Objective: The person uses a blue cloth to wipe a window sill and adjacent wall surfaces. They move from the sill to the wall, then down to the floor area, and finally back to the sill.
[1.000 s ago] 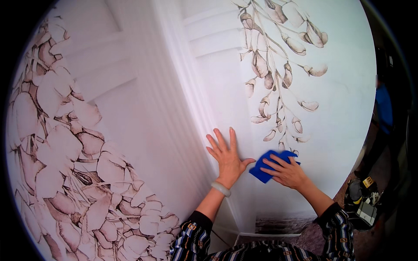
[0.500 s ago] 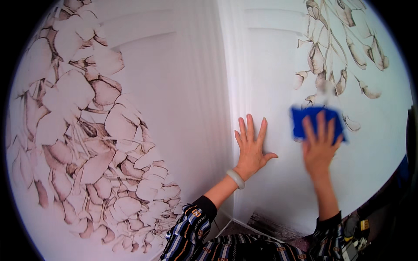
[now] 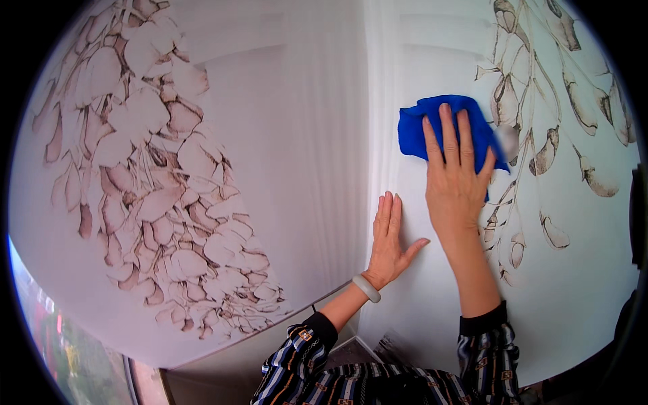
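My right hand point(image 3: 455, 179) presses a blue cloth point(image 3: 415, 131) flat against the right-hand wallpaper panel. Its fingers are spread over the cloth and the thumb is hidden. Some of the cloth sticks out past the fingertips on the left and top. Lower and to the left, my left hand point(image 3: 388, 243) rests with its palm on the same panel near the corner. Nothing is in it; the fingers point up side by side and the thumb stands out. The wallpaper point(image 3: 418, 74) is pale, with brown-outlined hanging blossoms point(image 3: 530, 135) right of the cloth.
A second wall surface point(image 3: 270, 135) with a dense blossom pattern point(image 3: 162, 202) meets the right panel at a vertical corner. A window point(image 3: 57, 324) shows at the lower left. Below the patterned left surface runs a grey lower edge point(image 3: 223, 371). A blurry whitish round spot point(image 3: 506, 142) sits beside the cloth.
My right hand has moved the cloth up and left across the panel. My left hand stays on the wall, its fingers now closer together. The view has shifted, bringing the window into sight.
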Motion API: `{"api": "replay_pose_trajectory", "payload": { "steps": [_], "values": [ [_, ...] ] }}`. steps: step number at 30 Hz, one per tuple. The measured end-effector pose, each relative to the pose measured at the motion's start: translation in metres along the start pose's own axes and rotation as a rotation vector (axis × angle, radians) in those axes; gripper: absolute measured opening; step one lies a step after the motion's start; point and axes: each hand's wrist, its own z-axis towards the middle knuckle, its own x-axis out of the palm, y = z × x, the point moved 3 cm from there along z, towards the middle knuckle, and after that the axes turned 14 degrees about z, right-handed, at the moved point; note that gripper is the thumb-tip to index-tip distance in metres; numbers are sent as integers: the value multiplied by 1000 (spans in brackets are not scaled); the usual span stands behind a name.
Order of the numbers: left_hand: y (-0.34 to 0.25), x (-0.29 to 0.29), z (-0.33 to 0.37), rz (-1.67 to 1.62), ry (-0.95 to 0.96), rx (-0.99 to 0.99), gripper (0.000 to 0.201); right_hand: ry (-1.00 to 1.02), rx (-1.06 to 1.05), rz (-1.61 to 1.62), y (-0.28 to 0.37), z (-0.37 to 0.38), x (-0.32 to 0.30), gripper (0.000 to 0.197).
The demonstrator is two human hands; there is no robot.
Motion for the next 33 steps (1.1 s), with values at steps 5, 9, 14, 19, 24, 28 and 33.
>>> {"api": "replay_pose_trajectory", "payload": {
  "steps": [5, 9, 14, 19, 24, 28, 33],
  "values": [
    [42, 16, -64, 73, 111, -150, 88, 345, -203, 53, 46, -65, 56, 59],
    [66, 3, -128, 331, 254, -327, 85, 354, -183, 372, 76, -128, 104, 60],
    [57, -87, -109, 655, 66, -246, 78, 29, 57, 795, 92, -74, 112, 57],
    [48, -171, -144, 1172, 142, -318, 77, 45, 146, 1044, 145, -120, 160, 61],
    [57, -164, -213, 1203, 364, -428, 79, 397, 230, 1092, 175, -277, 211, 63],
    [64, -143, -242, 1145, 391, -445, 75, 485, 448, 1273, 189, -345, 201, 60],
    [73, -143, -282, 1094, 311, -592, 65, 394, 398, 1261, 194, -345, 188, 51]
  ]
}}
